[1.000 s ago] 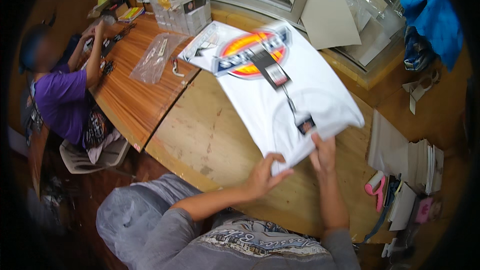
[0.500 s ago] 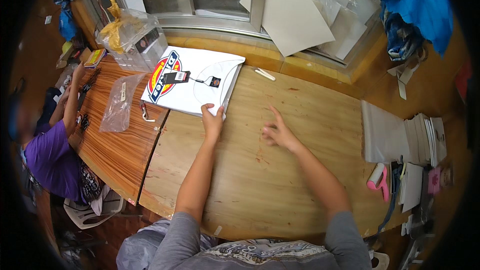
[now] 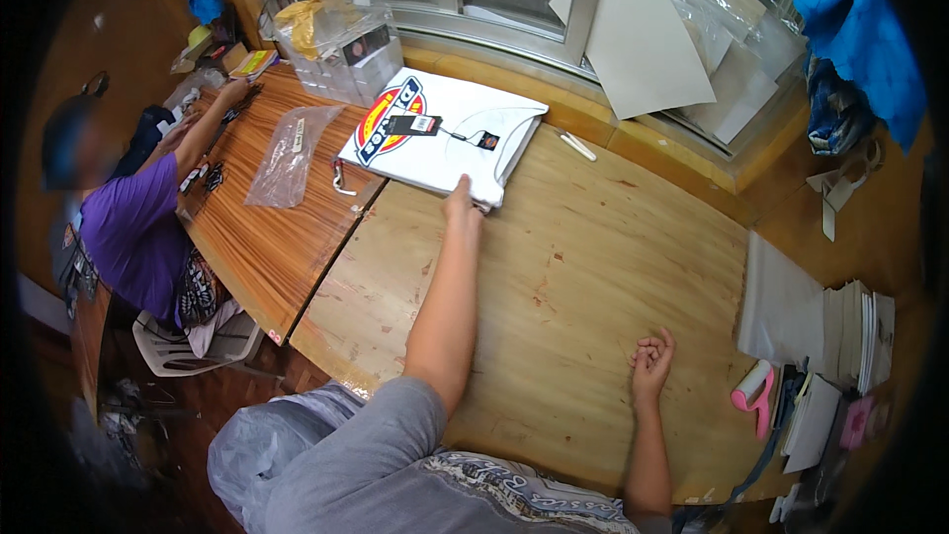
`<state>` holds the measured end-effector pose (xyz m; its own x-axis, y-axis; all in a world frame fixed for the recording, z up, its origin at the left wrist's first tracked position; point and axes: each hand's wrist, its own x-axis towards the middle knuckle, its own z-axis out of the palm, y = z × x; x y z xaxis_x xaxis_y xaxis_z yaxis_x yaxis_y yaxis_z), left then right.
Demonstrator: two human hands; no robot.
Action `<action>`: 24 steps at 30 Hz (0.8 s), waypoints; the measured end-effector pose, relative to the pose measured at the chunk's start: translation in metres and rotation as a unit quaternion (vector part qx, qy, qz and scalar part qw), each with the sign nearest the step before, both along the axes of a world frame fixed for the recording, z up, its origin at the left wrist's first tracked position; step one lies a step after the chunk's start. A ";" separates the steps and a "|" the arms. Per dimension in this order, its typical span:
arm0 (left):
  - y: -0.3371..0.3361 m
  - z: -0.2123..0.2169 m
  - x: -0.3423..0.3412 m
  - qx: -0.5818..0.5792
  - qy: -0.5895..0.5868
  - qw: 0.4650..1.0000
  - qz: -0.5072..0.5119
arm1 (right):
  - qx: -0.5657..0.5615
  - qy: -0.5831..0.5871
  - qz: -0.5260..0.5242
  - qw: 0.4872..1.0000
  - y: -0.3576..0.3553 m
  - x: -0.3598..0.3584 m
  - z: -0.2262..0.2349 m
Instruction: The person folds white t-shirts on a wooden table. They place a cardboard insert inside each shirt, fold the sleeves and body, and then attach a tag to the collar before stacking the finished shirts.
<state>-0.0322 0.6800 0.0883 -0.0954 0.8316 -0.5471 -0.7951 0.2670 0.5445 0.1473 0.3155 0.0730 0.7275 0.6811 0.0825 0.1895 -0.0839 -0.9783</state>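
Note:
A folded white T-shirt (image 3: 465, 102), with a bright printed emblem and black hang tags, lies on a stack near the window. My left hand (image 3: 464, 202) reaches to its near right corner, thumb on top and the other fingers tucked at the edge, gripping it. Some of those fingers are hidden by the cloth. Off to the right, my right hand (image 3: 652, 363) hovers over the wooden table (image 3: 554, 336). It holds nothing, and its fingers are loosely bent and apart. The nearest thing to it is a lint roller with a pink handle (image 3: 760, 405).
Clear plastic bags (image 3: 784, 302) and cards stand along the right edge. A white tool (image 3: 577, 146) rests by the sill. On the left are an empty clear bag (image 3: 287, 163), red-handled snips (image 3: 342, 178) and a plastic-wrapped box (image 3: 346, 64). A co-worker in purple (image 3: 138, 247) sits there.
My right hand has pulled back from the middle of the table toward the near right. My left hand stays at the shirt's corner. The whole view has shifted.

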 end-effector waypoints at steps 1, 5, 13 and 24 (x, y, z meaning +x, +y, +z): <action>-0.003 0.006 0.011 -0.006 0.021 1.000 0.006 | 0.004 0.007 -0.003 1.000 -0.002 0.001 0.001; -0.018 -0.008 -0.012 0.080 0.196 0.974 -0.078 | 0.027 0.006 0.006 1.000 0.000 0.003 -0.006; -0.077 0.020 -0.213 0.041 0.383 0.848 -0.364 | -0.014 -0.050 0.000 0.999 -0.007 0.006 -0.009; 0.070 0.044 -0.222 0.081 0.789 0.608 0.042 | -0.013 -0.085 0.015 0.996 -0.003 0.000 0.003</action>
<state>-0.2544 0.7502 0.1321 -0.4402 0.8184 0.3694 0.7440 0.1021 0.6604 0.1469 0.3125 0.0760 0.6836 0.7059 0.1857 0.3559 -0.1002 -0.9291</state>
